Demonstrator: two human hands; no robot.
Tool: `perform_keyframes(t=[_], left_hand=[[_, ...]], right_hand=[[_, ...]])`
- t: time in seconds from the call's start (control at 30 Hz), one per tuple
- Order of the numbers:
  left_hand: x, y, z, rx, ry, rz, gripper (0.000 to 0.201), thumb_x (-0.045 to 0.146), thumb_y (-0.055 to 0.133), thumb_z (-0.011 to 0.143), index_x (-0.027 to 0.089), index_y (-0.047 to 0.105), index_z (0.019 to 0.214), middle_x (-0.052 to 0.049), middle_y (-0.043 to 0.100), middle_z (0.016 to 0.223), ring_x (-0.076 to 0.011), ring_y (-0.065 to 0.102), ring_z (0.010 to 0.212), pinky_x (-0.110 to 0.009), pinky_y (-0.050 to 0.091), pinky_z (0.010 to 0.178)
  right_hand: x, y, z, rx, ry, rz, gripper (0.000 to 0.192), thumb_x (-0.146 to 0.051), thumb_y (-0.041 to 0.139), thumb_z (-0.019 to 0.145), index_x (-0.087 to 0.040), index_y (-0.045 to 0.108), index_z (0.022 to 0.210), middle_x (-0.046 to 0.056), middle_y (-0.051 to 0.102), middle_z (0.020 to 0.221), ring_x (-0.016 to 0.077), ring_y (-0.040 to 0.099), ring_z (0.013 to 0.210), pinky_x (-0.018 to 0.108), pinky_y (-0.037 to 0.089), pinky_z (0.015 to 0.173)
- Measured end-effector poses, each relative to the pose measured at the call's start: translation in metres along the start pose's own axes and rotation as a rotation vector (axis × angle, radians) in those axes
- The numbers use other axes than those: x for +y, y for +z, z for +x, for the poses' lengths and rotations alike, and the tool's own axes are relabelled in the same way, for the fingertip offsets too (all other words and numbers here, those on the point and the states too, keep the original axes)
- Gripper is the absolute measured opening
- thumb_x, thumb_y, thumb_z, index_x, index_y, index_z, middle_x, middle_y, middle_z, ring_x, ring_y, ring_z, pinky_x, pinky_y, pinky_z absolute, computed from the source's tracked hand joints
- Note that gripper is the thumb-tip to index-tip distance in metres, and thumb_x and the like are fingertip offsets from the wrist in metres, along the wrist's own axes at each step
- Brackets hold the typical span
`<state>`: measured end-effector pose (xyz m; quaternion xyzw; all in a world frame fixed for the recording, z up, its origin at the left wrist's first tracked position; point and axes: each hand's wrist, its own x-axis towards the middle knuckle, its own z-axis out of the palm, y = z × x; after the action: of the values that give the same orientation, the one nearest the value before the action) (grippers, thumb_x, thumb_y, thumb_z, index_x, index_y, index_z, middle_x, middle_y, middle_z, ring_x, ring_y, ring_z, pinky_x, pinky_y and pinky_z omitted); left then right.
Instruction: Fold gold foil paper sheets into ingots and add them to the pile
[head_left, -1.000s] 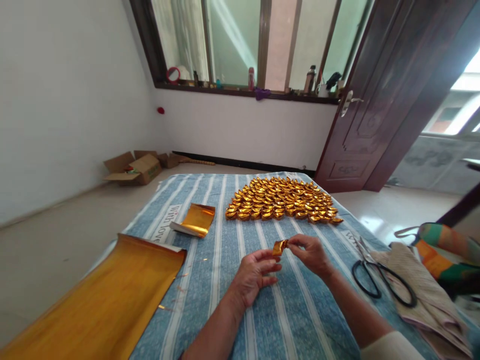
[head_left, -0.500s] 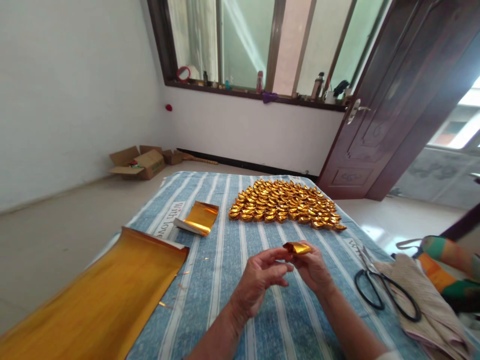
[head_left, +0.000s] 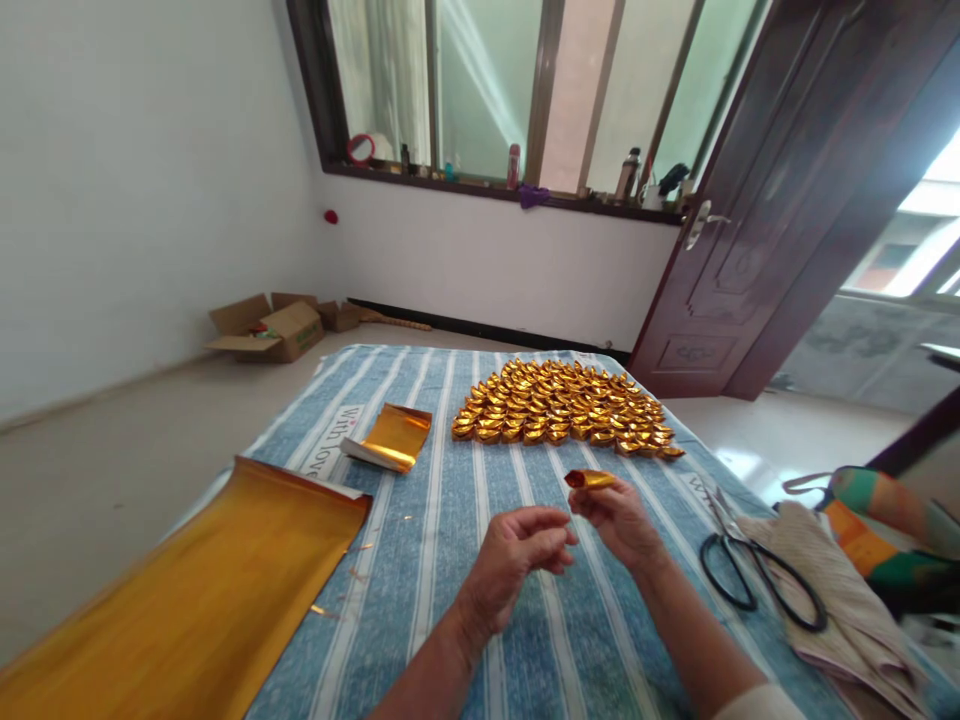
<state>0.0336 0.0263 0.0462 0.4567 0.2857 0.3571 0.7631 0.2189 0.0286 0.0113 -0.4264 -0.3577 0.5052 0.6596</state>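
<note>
My right hand (head_left: 621, 522) grips a small rolled tube of gold foil paper (head_left: 591, 479) between thumb and fingers; its open end points left. Just left of it hovers my left hand (head_left: 517, 560), holding nothing, fingers loosely bent and a little apart from the tube. Beyond both hands, folded gold foil ingots (head_left: 559, 400) lie packed in rows on the striped cloth (head_left: 465, 500). A short stack of gold foil sheets (head_left: 394, 435) rests to the left. Nearer on that side is a large gold foil sheet (head_left: 187, 580).
Black-handled scissors (head_left: 757, 570) lie at the right on a beige folded cloth (head_left: 832, 590). Thin foil scraps (head_left: 326, 611) are scattered beside the large sheet. A cardboard box (head_left: 274, 330) stands on the floor at the left, and a brown door (head_left: 720, 250) at the right.
My left hand has come away from the foil tube and sits slightly lower. My right hand has raised the tube a little. The view has shifted slightly.
</note>
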Motion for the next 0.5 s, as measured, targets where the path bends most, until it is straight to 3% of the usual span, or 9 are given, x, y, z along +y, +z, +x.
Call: perform_keyframes(t=[0.17, 0.27, 0.33, 0.5], left_hand=[[-0.013, -0.007, 0.010, 0.118, -0.067, 0.141, 0.030, 0.030, 0.070, 0.068, 0.009, 0.068, 0.089, -0.010, 0.072, 0.080, -0.0131, 0.062, 0.062, -0.025, 0.047, 0.060], [-0.018, -0.007, 0.013, 0.127, -0.073, 0.210, 0.029, 0.030, 0.068, 0.067, 0.009, 0.068, 0.087, -0.009, 0.071, 0.077, -0.0136, 0.062, 0.062, -0.025, 0.046, 0.058], [-0.020, -0.007, 0.014, 0.123, -0.072, 0.255, 0.028, 0.029, 0.067, 0.066, 0.009, 0.069, 0.085, -0.008, 0.071, 0.075, -0.0138, 0.061, 0.061, -0.025, 0.046, 0.058], [-0.023, -0.008, 0.015, 0.110, -0.089, 0.298, 0.029, 0.029, 0.066, 0.064, 0.010, 0.069, 0.085, -0.006, 0.070, 0.071, -0.0141, 0.061, 0.059, -0.026, 0.046, 0.059]], right_hand=[[-0.021, -0.042, 0.034, 0.188, 0.050, -0.394, 0.023, -0.033, 0.075, 0.067, -0.013, 0.067, 0.073, 0.003, 0.068, 0.066, 0.0158, 0.063, 0.064, 0.031, 0.052, 0.066], [-0.034, -0.059, 0.055, 0.253, 0.101, -0.682, 0.027, -0.032, 0.067, 0.082, -0.011, 0.066, 0.098, 0.008, 0.067, 0.100, 0.0178, 0.064, 0.082, 0.033, 0.053, 0.070], [-0.038, -0.062, 0.068, 0.282, 0.137, -0.856, 0.035, -0.034, 0.061, 0.088, -0.017, 0.058, 0.119, 0.008, 0.057, 0.125, 0.0209, 0.060, 0.099, 0.037, 0.054, 0.078], [-0.034, -0.052, 0.096, 0.302, 0.191, -1.196, 0.035, -0.035, 0.060, 0.089, -0.017, 0.057, 0.119, 0.007, 0.057, 0.124, 0.0229, 0.059, 0.103, 0.039, 0.053, 0.082]])
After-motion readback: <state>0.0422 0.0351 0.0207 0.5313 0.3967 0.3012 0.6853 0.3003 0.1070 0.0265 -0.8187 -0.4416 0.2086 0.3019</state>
